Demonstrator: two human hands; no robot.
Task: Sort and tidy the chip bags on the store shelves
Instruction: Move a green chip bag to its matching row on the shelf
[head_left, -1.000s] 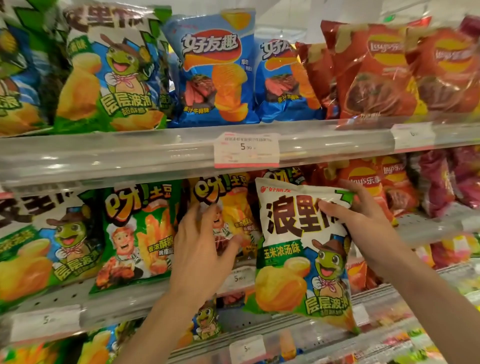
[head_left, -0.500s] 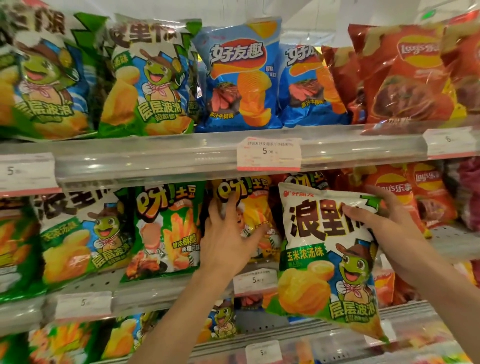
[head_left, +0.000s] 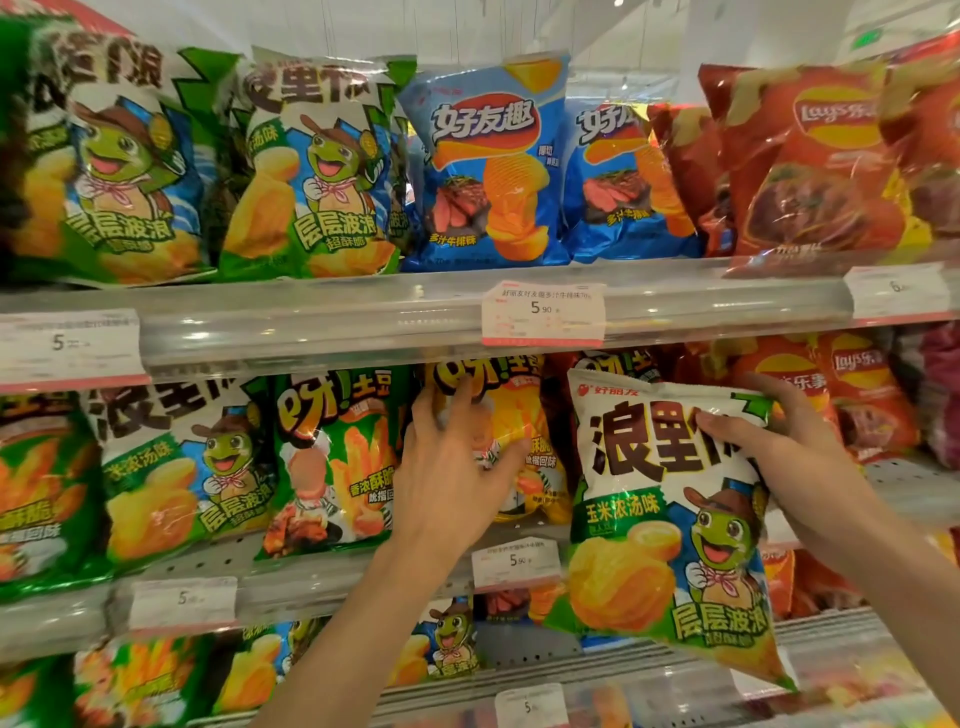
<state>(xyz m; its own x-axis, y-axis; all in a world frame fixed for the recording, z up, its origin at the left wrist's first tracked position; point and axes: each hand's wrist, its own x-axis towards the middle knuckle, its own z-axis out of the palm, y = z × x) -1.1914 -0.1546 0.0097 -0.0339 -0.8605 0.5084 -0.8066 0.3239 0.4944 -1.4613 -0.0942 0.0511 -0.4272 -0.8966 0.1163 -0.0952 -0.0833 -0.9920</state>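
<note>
Right hand (head_left: 795, 467) grips white-and-green turtle chip bag (head_left: 670, 525) by upper right corner, thumb across front; bag hangs tilted in front of middle shelf (head_left: 322, 577), clear of row. Left hand (head_left: 452, 467) open, fingers spread, palm pressed on yellow chip bag (head_left: 524, 441) standing on middle shelf beside green fries bag (head_left: 337, 457). Top shelf (head_left: 311, 317): turtle bags left, blue bags (head_left: 488, 161) centre, red bags (head_left: 800, 171) right. Lowest row blurred, contents probably more turtle bags.

Left-edge bag (head_left: 31, 499) — cropped, blurred
</note>
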